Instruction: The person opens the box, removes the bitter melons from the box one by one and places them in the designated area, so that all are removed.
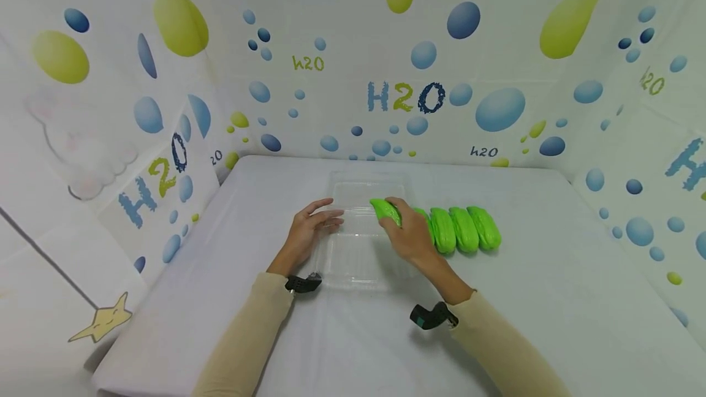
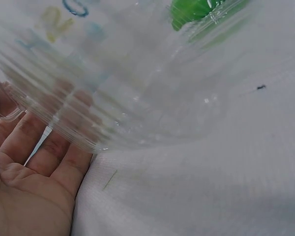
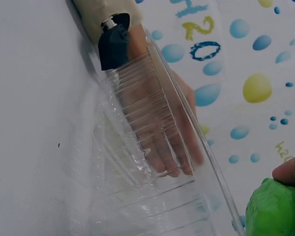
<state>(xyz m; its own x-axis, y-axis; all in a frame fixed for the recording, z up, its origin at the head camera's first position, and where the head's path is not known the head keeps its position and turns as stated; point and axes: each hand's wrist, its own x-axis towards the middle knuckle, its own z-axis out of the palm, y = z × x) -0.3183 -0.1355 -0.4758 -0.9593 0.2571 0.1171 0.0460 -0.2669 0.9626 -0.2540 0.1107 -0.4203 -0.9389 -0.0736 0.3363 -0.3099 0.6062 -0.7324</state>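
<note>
A clear plastic tray lies at the middle of the white table. My left hand rests with straight fingers against the tray's left wall; through the plastic its fingers show flat. My right hand grips a green ridged toy gourd over the tray's right rim. In the right wrist view the gourd sits at the lower right beside the tray, and the left hand shows through the wall. The left wrist view catches the gourd past the tray.
Three more green gourds lie side by side on the table just right of the tray, and another is partly hidden behind my right hand. Patterned cloth walls close off the back and both sides of the white table.
</note>
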